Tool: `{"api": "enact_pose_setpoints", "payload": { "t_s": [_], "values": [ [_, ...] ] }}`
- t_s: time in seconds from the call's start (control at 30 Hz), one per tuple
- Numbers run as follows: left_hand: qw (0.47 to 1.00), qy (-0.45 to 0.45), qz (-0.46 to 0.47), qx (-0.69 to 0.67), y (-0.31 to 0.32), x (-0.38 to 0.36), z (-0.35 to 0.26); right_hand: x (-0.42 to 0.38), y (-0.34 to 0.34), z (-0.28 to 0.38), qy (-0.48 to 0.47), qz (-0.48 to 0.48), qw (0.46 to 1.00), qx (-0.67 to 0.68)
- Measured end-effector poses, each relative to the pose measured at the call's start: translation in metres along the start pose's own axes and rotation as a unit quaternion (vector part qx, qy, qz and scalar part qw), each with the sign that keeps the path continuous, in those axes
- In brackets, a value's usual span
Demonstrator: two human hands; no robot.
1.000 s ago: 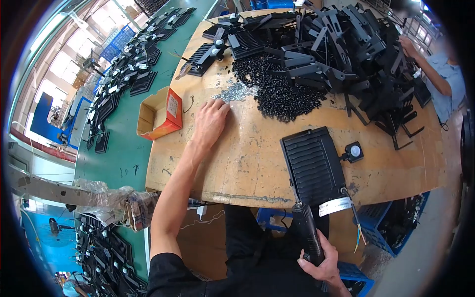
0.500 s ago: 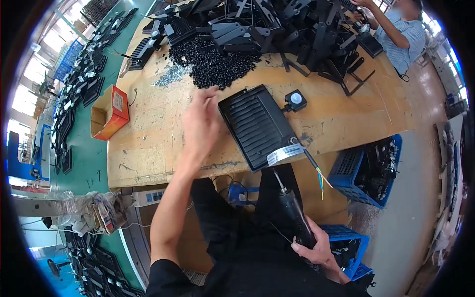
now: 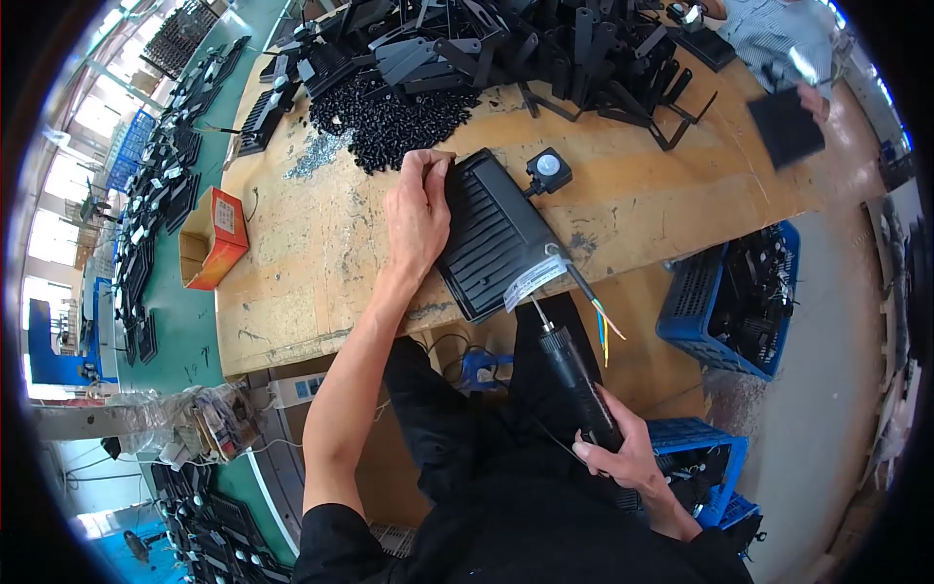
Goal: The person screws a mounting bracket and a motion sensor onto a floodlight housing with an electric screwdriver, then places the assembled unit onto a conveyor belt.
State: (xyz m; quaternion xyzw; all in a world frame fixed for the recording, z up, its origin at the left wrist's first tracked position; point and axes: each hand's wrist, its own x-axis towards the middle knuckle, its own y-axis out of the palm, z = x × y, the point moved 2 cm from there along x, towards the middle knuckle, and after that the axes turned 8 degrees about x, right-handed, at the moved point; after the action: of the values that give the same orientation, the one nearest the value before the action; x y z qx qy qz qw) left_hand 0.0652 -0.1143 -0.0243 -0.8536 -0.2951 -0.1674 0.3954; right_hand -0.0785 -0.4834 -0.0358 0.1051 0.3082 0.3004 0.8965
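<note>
A black finned lamp housing (image 3: 491, 229) lies on the wooden table near its front edge, with a white label (image 3: 534, 282), a cable ending in bare coloured wires (image 3: 603, 326) and a small sensor with a white dome (image 3: 548, 166). My left hand (image 3: 418, 209) is at the housing's upper left corner, fingertips pinched together; what they hold is too small to make out. Below the front edge, my right hand (image 3: 623, 443) grips a black electric screwdriver (image 3: 576, 378), its bit pointing up beside the housing's lower edge.
Black brackets (image 3: 584, 58) are heaped at the back beside a pile of small black parts (image 3: 404, 122) and silver screws (image 3: 316, 156). An orange box (image 3: 216, 238) stands left. Blue crates (image 3: 725, 341) are at right. A co-worker (image 3: 778, 39) holds a dark panel (image 3: 786, 128).
My left hand has moved to the housing's corner and its fingers have come together. The screwdriver has shifted slightly up and left. The co-worker's dark panel has come into view.
</note>
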Motion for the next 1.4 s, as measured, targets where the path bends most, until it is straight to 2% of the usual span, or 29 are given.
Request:
{"api": "enact_pose_setpoints", "payload": {
  "t_s": [0.13,0.2,0.23,0.33,0.4,0.43,0.5,0.53,0.6,0.73,0.83,0.93,1.0,1.07,1.17,1.23,1.27,1.33,1.37,1.4],
  "values": [
    [1.0,-0.009,-0.004,-0.001,-0.013,0.0,-0.007,-0.004,0.004,0.004,0.011,0.008,1.0,-0.008],
    [0.966,0.172,-0.067,0.179,-0.033,-0.009,-0.028,-0.003,0.006,0.007,-0.028,0.022,0.998,-0.052],
    [0.98,0.136,-0.053,0.137,-0.043,-0.019,-0.041,-0.003,0.008,0.009,-0.062,0.031,0.993,-0.092],
    [0.996,0.059,0.062,0.01,-0.065,-0.059,-0.062,-0.002,0.02,0.021,-0.048,0.046,0.992,-0.111],
    [0.991,-0.054,0.119,-0.042,-0.073,-0.081,-0.067,0.002,0.028,0.024,-0.069,0.048,0.988,-0.132],
    [0.991,-0.056,0.113,-0.039,-0.077,-0.087,-0.069,0.004,0.031,0.027,-0.091,0.045,0.983,-0.151],
    [0.978,-0.131,0.14,-0.085,-0.081,-0.096,-0.069,0.005,0.034,0.026,-0.085,0.053,0.983,-0.153],
    [0.978,-0.132,0.134,-0.085,-0.081,-0.1,-0.067,0.004,0.035,0.025,-0.078,0.056,0.984,-0.149],
    [0.932,-0.229,0.14,-0.245,-0.077,-0.109,-0.057,0.003,0.036,0.023,-0.079,0.055,0.984,-0.153],
    [0.927,-0.22,0.135,-0.272,-0.077,-0.115,-0.057,0.002,0.036,0.019,-0.086,0.047,0.983,-0.156],
    [0.907,-0.26,0.132,-0.304,-0.076,-0.121,-0.059,0.002,0.038,0.022,-0.077,0.047,0.984,-0.154],
    [0.913,-0.225,0.122,-0.317,-0.08,-0.119,-0.063,0.001,0.037,0.019,-0.091,0.039,0.984,-0.146],
    [0.952,-0.185,0.096,-0.225,-0.086,-0.119,-0.067,0.003,0.034,0.016,-0.095,0.042,0.983,-0.149],
    [0.996,-0.066,-0.02,-0.061,-0.091,-0.107,-0.052,0.005,0.031,0.014,-0.097,0.041,0.983,-0.151],
    [0.989,-0.056,-0.109,0.078,-0.093,-0.059,-0.013,0.006,0.025,0.01,-0.093,0.057,0.982,-0.154],
    [0.982,-0.027,-0.111,0.154,-0.078,-0.031,0.02,0.01,0.022,0.004,-0.115,0.051,0.979,-0.162],
    [0.982,-0.025,-0.11,0.153,-0.076,-0.019,0.028,0.012,0.021,0.003,-0.116,0.05,0.979,-0.161],
    [0.99,-0.111,0.066,0.055,-0.065,-0.002,0.041,0.015,0.019,0.002,-0.12,0.056,0.978,-0.161],
    [0.987,-0.106,0.115,0.047,-0.065,0.002,0.042,0.015,0.019,0.0,-0.12,0.051,0.979,-0.157],
    [0.986,-0.103,0.12,0.046,-0.065,0.002,0.041,0.017,0.019,-0.001,-0.119,0.052,0.981,-0.146]
  ]
}}
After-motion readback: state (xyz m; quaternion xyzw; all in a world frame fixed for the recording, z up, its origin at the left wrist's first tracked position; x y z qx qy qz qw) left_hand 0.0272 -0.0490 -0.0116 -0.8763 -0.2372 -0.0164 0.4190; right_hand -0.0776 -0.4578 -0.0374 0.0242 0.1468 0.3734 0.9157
